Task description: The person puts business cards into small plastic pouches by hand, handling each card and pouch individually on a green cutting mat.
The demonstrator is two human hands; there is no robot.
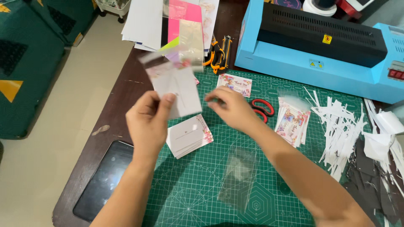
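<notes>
Left hand: your left hand (147, 120) was raised above the tabletop (122, 92), thumb and fingers pinched shut on a small white card (179, 90) that sat in a clear sleeve (168, 63), blurred at its upper end.
Right hand: your right hand (231, 107) hovered just right of the card, fingers curled loosely toward its edge; whether it gripped anything could not be told.
Card stack: a pile of white cards with floral corners (189, 135) lay on the green cutting mat (202, 185), just below your left hand.
Clear bag: an empty transparent sleeve (237, 178) lay flat on the mat, nearer to you.
Printed cards: a fanned pile of floral cards (292, 122) lay right of the red-handled scissors (263, 110); a single floral card (234, 84) lay above your right hand.
Laminator: a blue and black machine (320, 46) stood at the far right.
Offcuts: white paper strips (341, 130) were heaped at the mat's right edge.
Tablet: a dark screen (105, 180) lay at the tabletop's near left corner.
</notes>
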